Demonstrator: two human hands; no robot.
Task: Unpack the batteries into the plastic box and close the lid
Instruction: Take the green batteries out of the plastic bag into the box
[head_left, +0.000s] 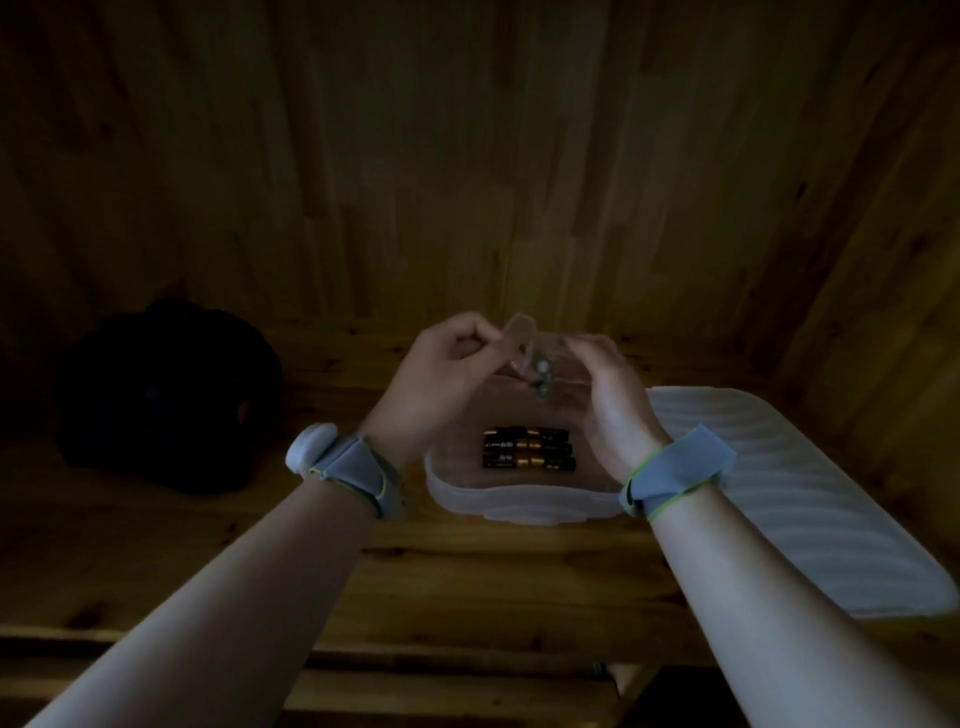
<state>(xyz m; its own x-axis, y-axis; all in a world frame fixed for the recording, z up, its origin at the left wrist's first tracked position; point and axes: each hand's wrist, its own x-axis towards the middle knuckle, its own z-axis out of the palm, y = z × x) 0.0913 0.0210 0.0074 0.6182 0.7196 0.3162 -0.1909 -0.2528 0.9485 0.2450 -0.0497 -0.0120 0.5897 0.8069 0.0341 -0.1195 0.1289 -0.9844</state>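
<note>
A translucent plastic box (467, 493) stands open on the wooden bench in front of me. Several black-and-gold batteries (527, 448) lie side by side on its floor. Above the box both hands hold a clear battery pack (524, 345). My left hand (441, 379) pinches the pack's clear flap at its upper left. My right hand (602, 389) grips the pack from the right side. Two round battery ends (543, 376) show at the pack's lower opening, pointing down toward the box. The scene is dim.
The box's white ribbed lid (810, 499) lies flat on the bench just right of the box. A dark bag (166, 400) sits at the left against the wooden wall. The bench's front edge runs below my forearms.
</note>
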